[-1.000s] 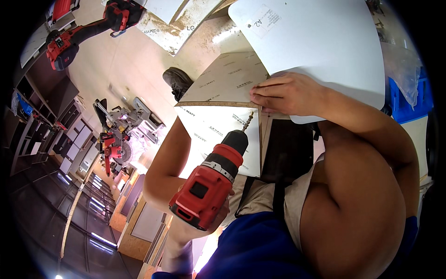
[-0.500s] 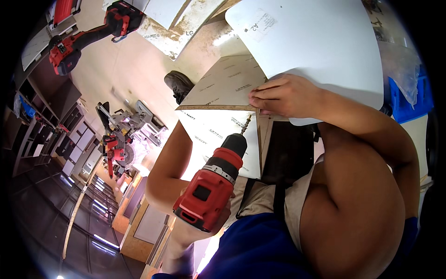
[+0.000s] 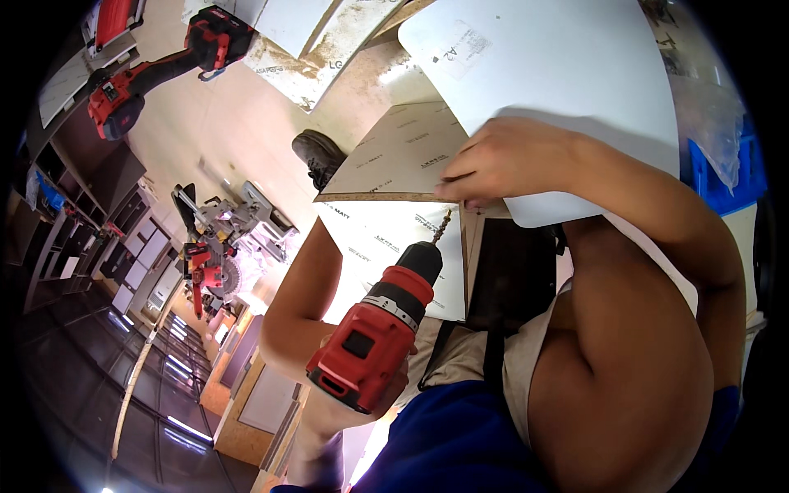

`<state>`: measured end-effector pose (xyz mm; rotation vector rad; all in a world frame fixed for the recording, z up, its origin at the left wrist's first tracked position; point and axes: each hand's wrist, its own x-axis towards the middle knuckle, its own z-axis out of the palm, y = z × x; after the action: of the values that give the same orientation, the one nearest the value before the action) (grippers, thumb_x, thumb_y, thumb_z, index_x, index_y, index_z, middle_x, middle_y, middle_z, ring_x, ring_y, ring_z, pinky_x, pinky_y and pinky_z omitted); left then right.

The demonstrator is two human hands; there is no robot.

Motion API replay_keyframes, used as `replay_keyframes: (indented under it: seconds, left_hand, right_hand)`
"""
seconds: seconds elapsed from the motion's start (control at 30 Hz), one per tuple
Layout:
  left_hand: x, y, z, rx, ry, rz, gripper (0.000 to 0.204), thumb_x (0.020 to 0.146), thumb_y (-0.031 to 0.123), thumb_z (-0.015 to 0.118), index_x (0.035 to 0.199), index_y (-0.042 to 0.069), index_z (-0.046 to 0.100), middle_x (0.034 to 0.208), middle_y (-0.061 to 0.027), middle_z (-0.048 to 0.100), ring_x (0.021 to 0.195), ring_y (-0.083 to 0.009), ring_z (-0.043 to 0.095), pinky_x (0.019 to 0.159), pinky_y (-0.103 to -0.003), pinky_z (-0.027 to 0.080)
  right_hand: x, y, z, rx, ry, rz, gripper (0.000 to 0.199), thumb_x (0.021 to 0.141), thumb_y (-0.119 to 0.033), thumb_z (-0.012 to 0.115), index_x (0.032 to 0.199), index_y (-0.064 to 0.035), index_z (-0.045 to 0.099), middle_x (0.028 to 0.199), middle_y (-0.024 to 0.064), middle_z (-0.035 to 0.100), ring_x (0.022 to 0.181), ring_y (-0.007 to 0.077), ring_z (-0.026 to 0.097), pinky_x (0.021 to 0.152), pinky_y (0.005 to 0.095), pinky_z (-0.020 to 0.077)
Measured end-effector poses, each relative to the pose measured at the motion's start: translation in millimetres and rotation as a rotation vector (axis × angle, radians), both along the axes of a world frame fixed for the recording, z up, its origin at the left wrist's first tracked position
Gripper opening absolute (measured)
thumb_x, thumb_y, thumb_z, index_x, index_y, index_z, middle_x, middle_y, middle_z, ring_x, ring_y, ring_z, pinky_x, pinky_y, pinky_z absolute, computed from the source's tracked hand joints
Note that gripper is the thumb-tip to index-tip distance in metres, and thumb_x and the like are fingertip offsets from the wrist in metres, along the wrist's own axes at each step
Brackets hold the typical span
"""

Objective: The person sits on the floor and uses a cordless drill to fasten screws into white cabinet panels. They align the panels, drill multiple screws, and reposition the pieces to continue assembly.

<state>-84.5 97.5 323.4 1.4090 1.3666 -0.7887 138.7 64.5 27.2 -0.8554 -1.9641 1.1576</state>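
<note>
My left hand (image 3: 403, 384) grips a red and black cordless drill (image 3: 362, 345), mostly hidden beneath its body. The drill's bit (image 3: 444, 226) points up and away, its tip close to the corner of a white-faced board (image 3: 370, 246) with printed film; whether it touches, I cannot tell. Another film-covered board (image 3: 394, 160) meets this one along a raw chipboard edge (image 3: 378, 197). My right hand (image 3: 514, 160) bends its fingers over the right-hand corner where the boards join. Beside and under its wrist lies a large white rounded panel (image 3: 559, 74).
A red and black cordless tool (image 3: 164, 70) lies at the far left. Below it on the floor stands a mitre saw (image 3: 222, 263). Dusty board offcuts (image 3: 304, 70) lie ahead, near my boot (image 3: 319, 156). A blue crate (image 3: 723, 172) with clear plastic stands at right.
My right hand has shifted slightly up and its fingers curl more at the corner. The drill and its bit have moved a little right. The boards have shifted slightly down.
</note>
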Motion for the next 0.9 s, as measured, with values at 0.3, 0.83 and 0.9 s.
replay_keyframes:
  seconds: [0.3, 0.83, 0.9]
  left_hand:
    - [-10, 6, 1, -0.080, -0.126, 0.054, 0.023, 0.088, -0.007, 0.057, 0.111, -0.007, 0.060, 0.096, -0.0143, 0.067, 0.073, -0.0131, 0.066, 0.064, -0.027, 0.053]
    - [-2, 3, -3, -0.016, -0.159, 0.025, 0.021, 0.087, -0.007, 0.057, 0.107, -0.005, 0.062, 0.097, -0.0119, 0.069, 0.069, -0.0112, 0.067, 0.058, -0.026, 0.053]
    - [-4, 3, -3, -0.017, -0.148, -0.012, 0.020, 0.087, -0.007, 0.057, 0.106, -0.005, 0.063, 0.096, -0.0116, 0.069, 0.069, -0.0112, 0.067, 0.058, -0.026, 0.053]
  right_hand:
    - [-10, 1, 5, 0.002, -0.041, -0.065, 0.015, 0.094, -0.023, 0.070, 0.105, -0.0141, 0.073, 0.082, 0.0022, 0.072, 0.069, 0.0251, 0.068, 0.058, 0.0373, 0.0560]
    - [-10, 6, 5, 0.119, -0.097, -0.007, 0.017, 0.088, -0.018, 0.070, 0.105, -0.0130, 0.072, 0.086, -0.0006, 0.072, 0.073, 0.0224, 0.069, 0.058, 0.0372, 0.0567]
    - [-10, 7, 7, 0.122, -0.107, 0.003, 0.018, 0.088, -0.017, 0.070, 0.105, -0.0128, 0.072, 0.086, -0.0009, 0.072, 0.074, 0.0221, 0.070, 0.057, 0.0374, 0.0568]
